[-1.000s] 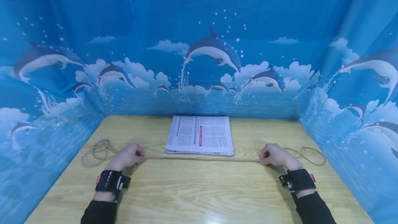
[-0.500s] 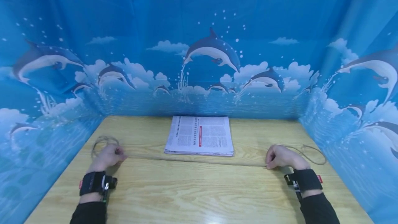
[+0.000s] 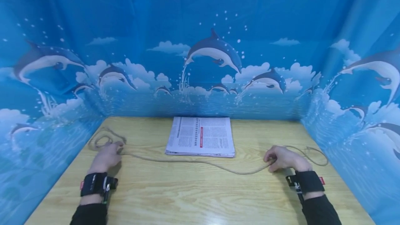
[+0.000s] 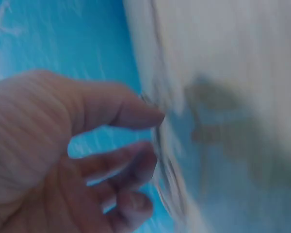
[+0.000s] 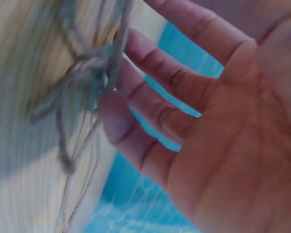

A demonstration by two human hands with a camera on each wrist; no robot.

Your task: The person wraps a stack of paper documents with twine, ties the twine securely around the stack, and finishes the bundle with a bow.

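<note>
A thin tan rope (image 3: 197, 161) lies slack across the table, sagging toward the front near its right side. My left hand (image 3: 104, 157) is at the table's left, beside a loose coil of the rope. In the left wrist view, thumb and fingers (image 4: 140, 158) stand apart, with the blurred rope (image 4: 167, 174) just past their tips. At the right, my right hand (image 3: 285, 157) is over the rope. Its fingers (image 5: 177, 80) are spread in the right wrist view. A knotted part of the rope (image 5: 87, 70) hangs or lies by the fingertips; contact is unclear.
A folded stack of newspaper (image 3: 200, 136) lies at the back middle of the wooden table (image 3: 200, 193), behind the rope. Blue dolphin-print sheeting (image 3: 200, 96) encloses the back and both sides. Each wrist wears a black strap with a small camera.
The left hand moved left, then its fingers loosened. Both hands have released their pinch, and the rope between them went from straight to slack and curved.
</note>
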